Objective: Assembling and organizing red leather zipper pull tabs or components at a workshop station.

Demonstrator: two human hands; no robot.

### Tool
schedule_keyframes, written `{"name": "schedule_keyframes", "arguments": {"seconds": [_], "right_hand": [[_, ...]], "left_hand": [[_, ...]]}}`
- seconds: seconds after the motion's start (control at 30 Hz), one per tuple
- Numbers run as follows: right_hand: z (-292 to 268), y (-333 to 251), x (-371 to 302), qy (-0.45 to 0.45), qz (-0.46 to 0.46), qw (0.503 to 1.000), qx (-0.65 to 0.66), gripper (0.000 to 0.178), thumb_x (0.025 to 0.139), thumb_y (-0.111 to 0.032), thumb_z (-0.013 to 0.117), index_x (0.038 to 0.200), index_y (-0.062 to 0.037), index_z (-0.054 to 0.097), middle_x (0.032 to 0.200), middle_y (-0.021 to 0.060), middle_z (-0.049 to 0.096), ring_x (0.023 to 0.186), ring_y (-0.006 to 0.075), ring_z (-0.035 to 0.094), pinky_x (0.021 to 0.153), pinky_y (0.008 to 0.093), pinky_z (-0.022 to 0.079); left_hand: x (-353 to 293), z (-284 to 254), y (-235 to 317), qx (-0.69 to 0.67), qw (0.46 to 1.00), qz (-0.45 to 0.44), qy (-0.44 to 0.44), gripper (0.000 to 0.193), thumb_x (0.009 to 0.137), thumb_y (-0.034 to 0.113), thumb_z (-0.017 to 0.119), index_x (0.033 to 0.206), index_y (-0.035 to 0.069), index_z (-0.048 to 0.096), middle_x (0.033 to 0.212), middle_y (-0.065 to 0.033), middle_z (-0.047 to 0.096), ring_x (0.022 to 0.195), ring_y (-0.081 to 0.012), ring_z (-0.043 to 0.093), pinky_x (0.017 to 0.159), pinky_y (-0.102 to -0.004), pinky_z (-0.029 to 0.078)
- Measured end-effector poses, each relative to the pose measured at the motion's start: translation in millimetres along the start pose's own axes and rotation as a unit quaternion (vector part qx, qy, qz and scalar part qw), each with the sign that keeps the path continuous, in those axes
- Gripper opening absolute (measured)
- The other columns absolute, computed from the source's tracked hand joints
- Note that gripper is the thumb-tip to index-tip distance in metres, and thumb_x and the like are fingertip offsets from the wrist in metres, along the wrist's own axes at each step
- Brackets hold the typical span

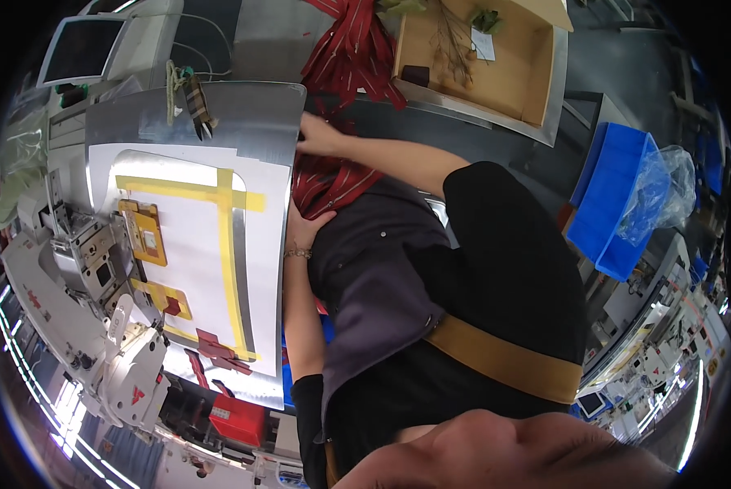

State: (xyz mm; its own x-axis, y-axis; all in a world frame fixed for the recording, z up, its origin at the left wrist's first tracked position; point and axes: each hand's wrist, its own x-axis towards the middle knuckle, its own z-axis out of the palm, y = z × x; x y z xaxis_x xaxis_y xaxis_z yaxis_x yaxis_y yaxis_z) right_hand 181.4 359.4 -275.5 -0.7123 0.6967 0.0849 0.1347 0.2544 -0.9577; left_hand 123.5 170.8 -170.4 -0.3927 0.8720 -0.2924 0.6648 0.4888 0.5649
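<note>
Metal edging, bright and slightly scuffed, framed the work board (259, 106) beside the person's lap. Just off its right edge, the left hand (304, 231) lay against the dark apron (374, 253), thumb spread out; its other fingers were partly lost from view, so whether they pinched anything could not be told. Farther up, the right hand (320, 137) reached the same edge with its fingers bent, their tips too hidden to show a grip. Between the two hands, red zipper strips (329, 181) lay bunched over the lap, their lower ends out of sight.

On the board, white paper (261, 269) carried yellow tape (233, 277), with red scraps (219, 350) near its lower end and snips (196, 102) on the bare metal above. A white sewing machine (129, 379) stood along the far side, hiding part of the board.

Beyond the right hand, more red strips (353, 53) hung in a heap, cut off by the upper edge, next to a cardboard box (537, 81) holding dry twigs (455, 53). Off to the right stood a blue bin (614, 196) with a clear plastic bag (667, 191). Farther machines (675, 334) curved into the dark rim, too small to make out.
</note>
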Motion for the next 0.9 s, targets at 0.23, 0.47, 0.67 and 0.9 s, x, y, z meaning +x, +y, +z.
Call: {"name": "schedule_keyframes", "arguments": {"seconds": [0.23,0.47,0.67,0.9], "right_hand": [[60.5,-10.9,-19.6,-0.320,-0.060,0.944,-0.050,0.055,0.084,-0.052,0.057,0.116,-0.0075,0.061,0.119,0.0100,0.054,0.114,0.0307,0.050,0.091,0.0439,0.042],[87.6,9.7,-27.5,-0.179,-0.252,0.945,-0.103,0.058,0.086,-0.057,0.050,0.104,-0.0035,0.066,0.104,0.0129,0.061,0.106,0.0298,0.054,0.090,0.0415,0.041],[0.4,-80.2,-29.5,-0.406,-0.169,0.887,-0.138,0.073,0.083,-0.068,0.047,0.102,0.0002,0.065,0.101,0.0179,0.065,0.103,0.0311,0.059,0.090,0.0437,0.042],[-36.9,-100.4,-46.7,-0.508,-0.164,0.818,-0.214,0.094,0.056,-0.072,0.070,0.113,0.0015,0.060,0.118,0.0188,0.056,0.107,0.0347,0.057,0.092,0.0442,0.043]], "left_hand": [[-11.2,-4.3,-22.0,-0.057,0.995,-0.081,-0.017,0.115,0.047,0.041,0.092,0.136,-0.003,0.032,0.134,-0.0251,0.043,0.126,-0.0386,0.043,0.105,-0.0429,0.037],[-5.6,-11.0,-29.0,-0.049,0.985,-0.142,-0.081,0.133,0.044,0.038,0.094,0.144,-0.005,0.018,0.146,-0.0265,0.031,0.137,-0.0356,0.032,0.113,-0.0397,0.027],[-40.9,-2.6,-31.9,-0.049,0.995,-0.082,0.023,0.076,0.061,0.025,0.086,0.121,-0.002,0.049,0.116,-0.0221,0.057,0.109,-0.0359,0.057,0.092,-0.0403,0.047],[-52.2,-16.5,-12.6,-0.072,0.988,-0.130,-0.043,0.025,0.074,0.013,0.072,0.092,0.001,0.060,0.084,-0.0180,0.064,0.078,-0.0336,0.064,0.072,-0.0393,0.049]]}}
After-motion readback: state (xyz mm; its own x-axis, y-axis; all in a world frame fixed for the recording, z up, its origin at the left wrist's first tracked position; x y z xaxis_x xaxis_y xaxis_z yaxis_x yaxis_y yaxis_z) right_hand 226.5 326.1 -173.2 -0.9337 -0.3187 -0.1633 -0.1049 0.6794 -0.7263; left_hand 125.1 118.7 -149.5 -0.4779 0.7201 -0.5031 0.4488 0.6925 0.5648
